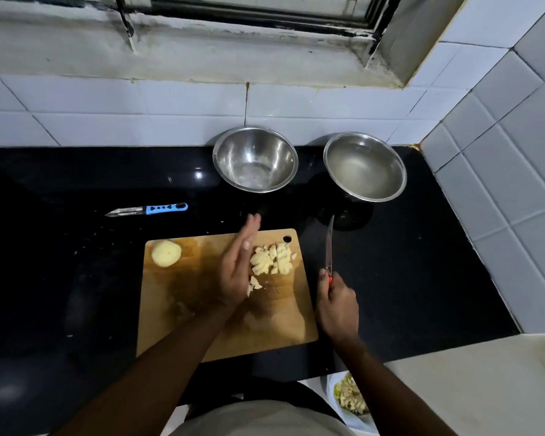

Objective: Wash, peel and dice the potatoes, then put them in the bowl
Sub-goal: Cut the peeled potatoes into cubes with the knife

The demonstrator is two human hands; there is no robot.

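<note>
A wooden cutting board (208,328) lies on the black counter. A heap of diced potato (272,259) sits on its far right part, with a few loose cubes nearer me. A whole peeled potato (166,253) rests at the board's far left corner. My left hand (238,262) stands on edge with straight fingers, touching the left side of the diced heap. My right hand (335,302) grips the red handle of a knife (329,243) just off the board's right edge, blade pointing away. An empty steel bowl (255,159) stands behind the board.
A second steel bowl (365,166) holding water stands at the back right. A blue-handled peeler (148,209) lies on the counter left of the board's far edge. A bag of peelings (351,394) sits below the counter's front edge. Tiled walls close the back and right.
</note>
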